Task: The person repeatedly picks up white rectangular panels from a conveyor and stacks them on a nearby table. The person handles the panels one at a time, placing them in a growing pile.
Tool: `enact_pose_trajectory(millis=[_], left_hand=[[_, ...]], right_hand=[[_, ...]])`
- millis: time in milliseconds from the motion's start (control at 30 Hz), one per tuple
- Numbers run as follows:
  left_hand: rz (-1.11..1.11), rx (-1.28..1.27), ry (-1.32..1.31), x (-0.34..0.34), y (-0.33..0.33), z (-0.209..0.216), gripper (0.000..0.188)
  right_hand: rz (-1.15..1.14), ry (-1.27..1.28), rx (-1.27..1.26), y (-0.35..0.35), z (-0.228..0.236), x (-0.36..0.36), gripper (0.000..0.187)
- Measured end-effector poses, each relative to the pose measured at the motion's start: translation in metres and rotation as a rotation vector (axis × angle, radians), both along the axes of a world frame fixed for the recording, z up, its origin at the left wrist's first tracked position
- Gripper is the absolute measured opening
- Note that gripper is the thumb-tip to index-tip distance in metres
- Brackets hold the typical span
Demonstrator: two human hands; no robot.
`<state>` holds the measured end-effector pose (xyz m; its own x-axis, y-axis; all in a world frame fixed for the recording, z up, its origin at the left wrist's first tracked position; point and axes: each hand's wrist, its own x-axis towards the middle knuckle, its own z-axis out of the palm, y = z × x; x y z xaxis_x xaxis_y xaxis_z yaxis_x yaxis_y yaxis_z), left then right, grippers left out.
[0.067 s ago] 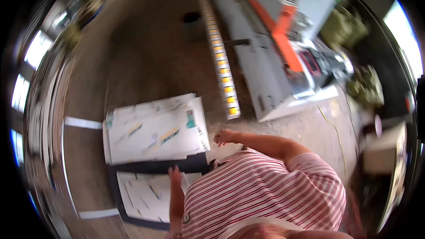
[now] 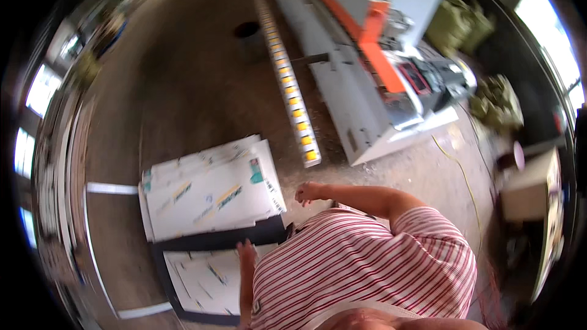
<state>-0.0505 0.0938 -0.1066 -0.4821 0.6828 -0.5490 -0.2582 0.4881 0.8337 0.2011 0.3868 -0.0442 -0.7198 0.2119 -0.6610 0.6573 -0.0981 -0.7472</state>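
My left hand [image 2: 246, 252] hangs beside my body, over the lower group of white sheets [image 2: 202, 284]. Its fingers are stretched upward in the picture and nothing shows in them. My right hand [image 2: 309, 192] is in front of my striped shirt, with loosely bent fingers and no object visible in it. Closest to that hand is the right edge of a stack of white printed sheets [image 2: 208, 198], but hand and stack look apart. Beneath both groups of sheets lies a dark flat board [image 2: 238, 234].
A long guarded rail with yellow squares [image 2: 294, 102] leads away ahead. To its right stands a long grey machine [image 2: 345, 95] with an orange arm [image 2: 382, 64]. A yellow cable [image 2: 457, 166] runs over the floor. Sacks [image 2: 496, 102] and a cabinet [image 2: 524, 192] stand at the right.
The whole view has shifted a little, so the rail and machine sit further left. My left hand is slightly lower in the picture; my right hand is in nearly the same place.
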Motion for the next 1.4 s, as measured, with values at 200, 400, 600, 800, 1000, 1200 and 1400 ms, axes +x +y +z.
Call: enact_pose_trajectory(millis=[200, 400, 600, 800, 1000, 1200, 1400], left_hand=[[-0.458, -0.171, 0.081, 0.040, 0.012, -0.026, 0.038], [-0.522, -0.088, 0.158, 0.020, 0.020, -0.020, 0.029], [-0.468, 0.046, 0.142, 0.015, 0.100, -0.003, 0.022], [-0.434, -0.034, 0.205, 0.035, 0.108, 0.009, 0.017], [-0.775, 0.090, 0.459, 0.028, 0.087, -0.039, 0.018], [-0.753, 0.101, 0.545, 0.031, 0.062, -0.052, 0.018], [-0.738, 0.151, 0.592, 0.034, 0.057, -0.052, 0.019]], right_hand=[[-0.125, 0.030, 0.251, 0.040, -0.127, 0.144, 0.020], [0.291, -0.331, 0.985, 0.036, -0.161, 0.216, 0.022], [0.219, -0.573, 0.749, 0.009, -0.225, 0.298, 0.021], [0.419, -0.364, 0.944, 0.012, -0.169, 0.277, 0.017], [0.136, -0.216, 0.937, 0.028, -0.163, 0.256, 0.020], [-0.220, -0.361, 0.557, 0.034, -0.153, 0.243, 0.021], [0.403, -0.354, 1.009, 0.025, -0.186, 0.267, 0.020]])
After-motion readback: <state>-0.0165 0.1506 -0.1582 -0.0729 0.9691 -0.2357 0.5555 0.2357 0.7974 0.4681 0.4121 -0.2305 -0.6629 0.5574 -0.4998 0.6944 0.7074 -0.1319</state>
